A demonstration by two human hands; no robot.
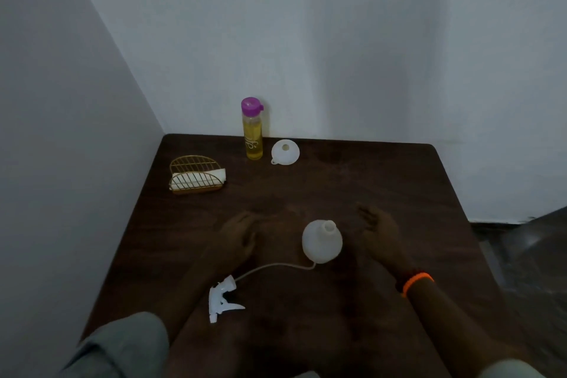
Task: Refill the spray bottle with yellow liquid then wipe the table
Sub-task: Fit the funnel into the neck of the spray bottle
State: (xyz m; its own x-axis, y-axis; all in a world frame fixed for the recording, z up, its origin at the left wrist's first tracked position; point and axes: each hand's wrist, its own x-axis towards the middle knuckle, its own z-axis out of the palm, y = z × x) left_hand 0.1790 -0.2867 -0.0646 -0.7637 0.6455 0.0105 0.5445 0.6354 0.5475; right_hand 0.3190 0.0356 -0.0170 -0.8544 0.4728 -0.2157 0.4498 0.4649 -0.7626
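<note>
A white spray bottle body (322,241) stands upright and uncapped in the middle of the dark wooden table (399,181). Its white trigger head (222,301) lies on the table to the front left, its thin tube curving back toward the bottle. At the back stands a clear bottle of yellow liquid (253,132) with a purple cap, and a white funnel (285,152) lies just right of it. My left hand (237,236) rests flat on the table left of the spray bottle. My right hand (379,230) rests flat to its right. Both hold nothing.
A gold wire holder (196,175) with white napkins stands at the back left. White walls meet in a corner behind the table. An orange band (417,282) circles my right wrist. Floor shows past the table's right edge.
</note>
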